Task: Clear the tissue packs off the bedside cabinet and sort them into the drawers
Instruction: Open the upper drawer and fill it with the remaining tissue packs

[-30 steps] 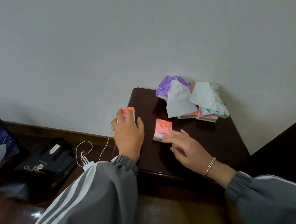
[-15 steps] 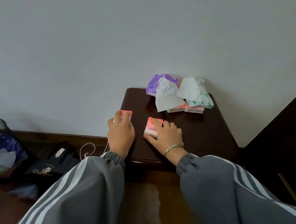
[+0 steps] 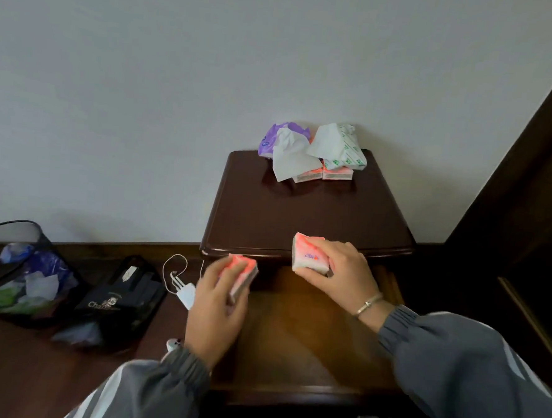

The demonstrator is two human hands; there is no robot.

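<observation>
My left hand grips a small pink tissue pack in front of the dark wooden bedside cabinet. My right hand holds a second pink tissue pack just off the cabinet's front edge. Both packs hang over the open top drawer, whose bare wooden bottom shows. At the back of the cabinet top lies a heap: a purple pack, a green-and-white pack, loose white tissues and two more pink packs.
A black mesh waste bin with rubbish stands on the floor at the left. Beside it lies a black bag. A white charger with its cable lies by the cabinet's left side. Dark wooden furniture rises at the right.
Both hands have lifted their pink packs off the cabinet top and drawn them back towards me, over the open drawer. The view has tilted down, so the drawer now shows.
</observation>
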